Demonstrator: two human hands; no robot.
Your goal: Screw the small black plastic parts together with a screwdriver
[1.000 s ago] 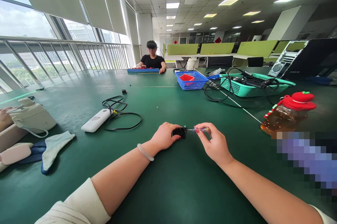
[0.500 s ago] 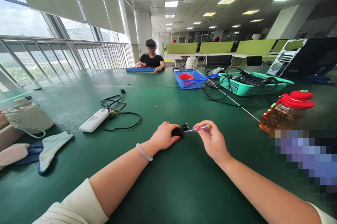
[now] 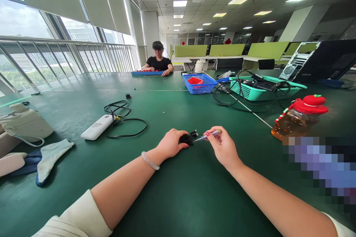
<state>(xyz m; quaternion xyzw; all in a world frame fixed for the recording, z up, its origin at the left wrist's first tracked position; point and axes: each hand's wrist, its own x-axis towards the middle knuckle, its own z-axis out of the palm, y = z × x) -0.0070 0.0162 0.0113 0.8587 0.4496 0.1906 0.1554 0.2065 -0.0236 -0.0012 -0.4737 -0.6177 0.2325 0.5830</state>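
Observation:
My left hand (image 3: 172,143), with a pale bangle at the wrist, is closed around a small black part (image 3: 185,139) on the green table (image 3: 178,200). The fingers cover much of that part, so its kind is hidden. Between thumb and fingers my right hand (image 3: 221,147) grips a screwdriver (image 3: 211,134) with a translucent purplish handle. Its metal shaft points left, and the tip is at the right edge of the black part; I cannot tell whether they touch. Just behind lies a small black piece with metal prongs (image 3: 194,133).
A white power bank (image 3: 97,127) and a black cable (image 3: 130,134) lie left. Beyond are a blue basket (image 3: 200,88), a green basket (image 3: 250,92) of cables, and a red-lidded bottle (image 3: 296,120) on the right. A glove (image 3: 51,157) is far left. Another person (image 3: 158,62) sits opposite.
The whole view has shifted slightly left. Both hands keep their holds, and the screwdriver tilts a little more, its tip slightly lower. The person opposite has moved a hand.

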